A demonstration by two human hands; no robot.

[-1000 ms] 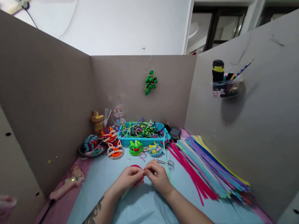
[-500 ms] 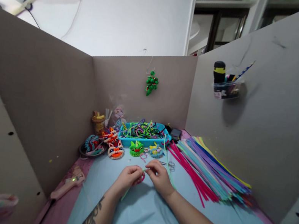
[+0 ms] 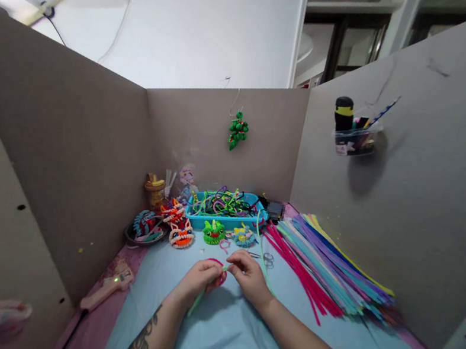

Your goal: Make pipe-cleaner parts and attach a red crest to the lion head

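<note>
My left hand [image 3: 199, 277] is closed around a pink chenille stem bent into a loop [image 3: 222, 279] and a light green chenille stem [image 3: 195, 305], whose tail hangs below the palm. My right hand [image 3: 249, 277] faces it, thumb and forefinger pinched at the short green end that pokes out by the pink loop. Fingers partly cover where the two stems meet. Just beyond the hands lie a small pink ring [image 3: 224, 246], a green fuzzy animal head [image 3: 214, 232], a blue and yellow one [image 3: 244, 235] and scissors [image 3: 268, 259].
A blue tray [image 3: 224, 223] of tangled stems stands at the back. Bundles of straight chenille stems [image 3: 321, 262] spread at right. Orange fuzzy heads [image 3: 181, 234] and a dark bowl [image 3: 145, 238] sit at left, near a pink glue gun [image 3: 106, 290]. Grey partitions [image 3: 218, 154] enclose the table.
The pink loop has turned in my left fingers, so more of it shows above them. Both hands stay in nearly the same place; the view has shifted slightly.
</note>
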